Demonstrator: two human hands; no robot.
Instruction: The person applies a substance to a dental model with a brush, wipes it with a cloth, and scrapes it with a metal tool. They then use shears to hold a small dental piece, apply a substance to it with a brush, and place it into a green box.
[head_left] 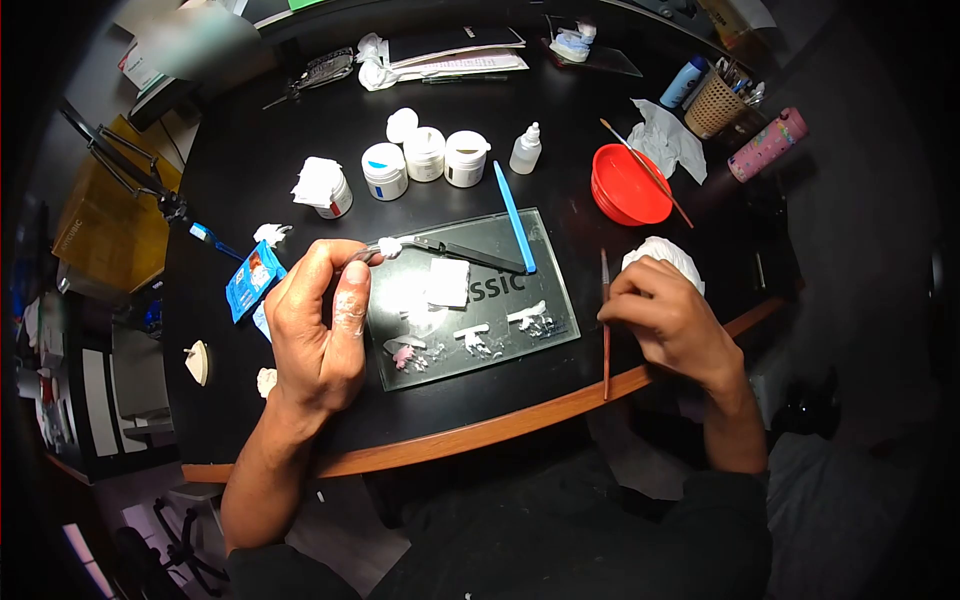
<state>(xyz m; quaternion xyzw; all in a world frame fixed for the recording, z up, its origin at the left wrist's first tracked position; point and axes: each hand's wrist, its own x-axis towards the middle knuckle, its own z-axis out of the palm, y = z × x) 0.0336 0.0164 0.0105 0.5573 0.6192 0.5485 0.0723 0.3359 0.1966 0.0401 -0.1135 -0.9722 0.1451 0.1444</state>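
My left hand (325,320) is closed in a pinch over the left side of the glass plate (545,315), its thumb smeared white. From its fingertips extends a slim black-handled metal tool (470,255). A small white lump (390,247) sits near the fingertip end. My right hand (675,320) is curled with its fingers on a thin reddish-brown paintbrush (606,365), whose bristles point away from me. Behind that hand lies crumpled white tissue (665,255). On the plate are a white square pad (449,283), smears of white paste (535,318) and a pinkish smear (404,357).
Several white jars (465,160) and a dropper bottle (526,150) stand beyond the plate. A blue stick (515,215) crosses its far edge. Another brush (650,175) rests across a red bowl (612,205). A blue packet (250,282) lies left.
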